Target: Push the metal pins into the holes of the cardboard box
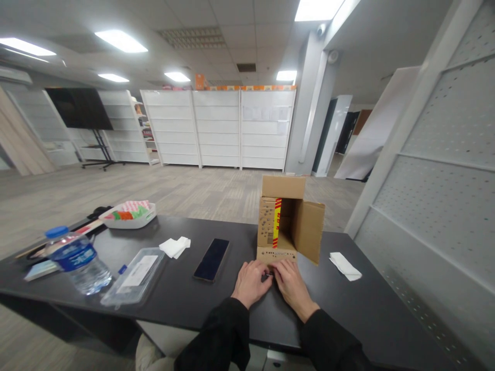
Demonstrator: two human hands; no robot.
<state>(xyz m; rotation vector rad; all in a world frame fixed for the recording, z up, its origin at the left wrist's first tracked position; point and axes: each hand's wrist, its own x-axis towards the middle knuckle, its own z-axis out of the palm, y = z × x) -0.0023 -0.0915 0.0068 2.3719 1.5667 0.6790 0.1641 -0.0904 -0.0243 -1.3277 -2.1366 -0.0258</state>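
Note:
An open cardboard box [265, 221] lies on its side on the dark table, its mouth facing me. Its top flap stands up, its right flap swings outward, and a yellow and red strip runs down the left side of the opening. My left hand [251, 282] and my right hand [291, 286] meet at the lower flap [276, 254], which has small marks or holes in it. Fingers of both hands are bent together around a tiny dark thing [269, 274], too small to name. The fingertips partly cover the flap's near edge.
Left of my hands lie a phone [212, 259], folded tissues [175, 247], a clear plastic case [135, 278] and a water bottle [79, 262]. A white tray [129, 222] with colourful packets sits farther back. Another tissue [345, 266] is at right, near a perforated panel [436, 170].

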